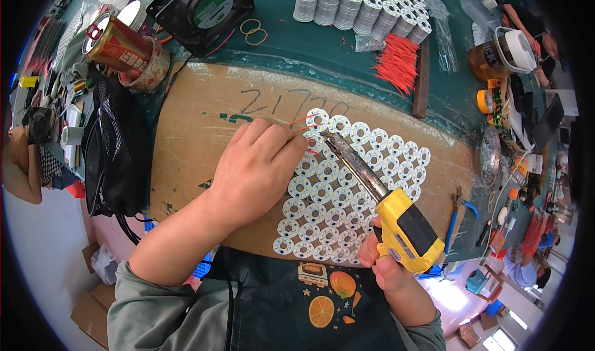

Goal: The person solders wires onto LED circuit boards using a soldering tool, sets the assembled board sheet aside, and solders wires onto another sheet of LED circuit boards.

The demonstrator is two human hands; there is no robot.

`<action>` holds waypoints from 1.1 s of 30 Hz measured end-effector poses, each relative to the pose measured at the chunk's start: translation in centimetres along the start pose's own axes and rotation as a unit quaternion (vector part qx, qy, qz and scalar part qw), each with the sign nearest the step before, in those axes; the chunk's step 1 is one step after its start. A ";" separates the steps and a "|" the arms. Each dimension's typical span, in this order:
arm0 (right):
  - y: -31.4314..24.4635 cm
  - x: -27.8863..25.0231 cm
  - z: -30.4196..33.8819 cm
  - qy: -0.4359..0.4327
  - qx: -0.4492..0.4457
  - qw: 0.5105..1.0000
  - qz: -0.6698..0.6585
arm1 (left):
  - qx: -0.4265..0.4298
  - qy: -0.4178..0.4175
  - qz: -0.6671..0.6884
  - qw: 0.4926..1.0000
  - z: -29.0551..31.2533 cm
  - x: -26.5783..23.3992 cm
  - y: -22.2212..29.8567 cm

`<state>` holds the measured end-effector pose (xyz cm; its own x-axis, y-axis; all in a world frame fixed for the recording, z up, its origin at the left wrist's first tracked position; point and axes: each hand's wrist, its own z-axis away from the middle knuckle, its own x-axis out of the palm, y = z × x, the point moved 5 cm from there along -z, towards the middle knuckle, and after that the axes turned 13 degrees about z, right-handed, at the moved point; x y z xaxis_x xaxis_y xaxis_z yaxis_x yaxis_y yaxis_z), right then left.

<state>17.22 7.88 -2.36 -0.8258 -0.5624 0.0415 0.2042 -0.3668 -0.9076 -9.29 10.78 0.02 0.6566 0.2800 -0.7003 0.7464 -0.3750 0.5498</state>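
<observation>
Nearest, the left hand (257,168) pinches thin red wires (302,128) at the far left end of the rows of white ring-shaped discs (334,197), while the right hand (390,276) grips a yellow soldering gun (410,230), its tip close over those discs, whether touching I cannot tell. They lie on a brown board (186,121) on the green surface (276,25), with blue-handled pliers (452,224) to the right, and far off a red wire bundle (396,66) and disc stacks (347,7).

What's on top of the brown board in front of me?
On the brown board: rows of white ring-shaped discs, and thin red wires by your left hand. That hand and the yellow soldering tool hide whatever lies directly beneath.
</observation>
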 end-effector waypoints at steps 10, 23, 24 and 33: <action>1.4 -0.3 1.2 -0.009 -0.012 0.998 0.057 | 0.022 0.003 0.004 1.000 0.1 -0.3 0.8; 0.7 0.2 0.8 -0.015 0.007 1.000 0.003 | 0.016 -0.022 0.013 1.000 0.2 0.0 0.7; 0.7 0.3 0.8 -0.014 0.008 1.000 0.005 | 0.017 -0.023 0.013 1.000 0.3 0.0 0.7; 1.0 0.1 1.0 -0.014 0.023 0.999 0.021 | 0.012 -0.032 0.015 0.999 0.3 0.0 0.7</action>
<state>17.81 6.74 -2.84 -0.8009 -0.5985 0.0155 0.2635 -0.3756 -0.8886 -8.83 10.27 0.27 0.6697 0.2125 -0.7116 0.7235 -0.4028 0.5606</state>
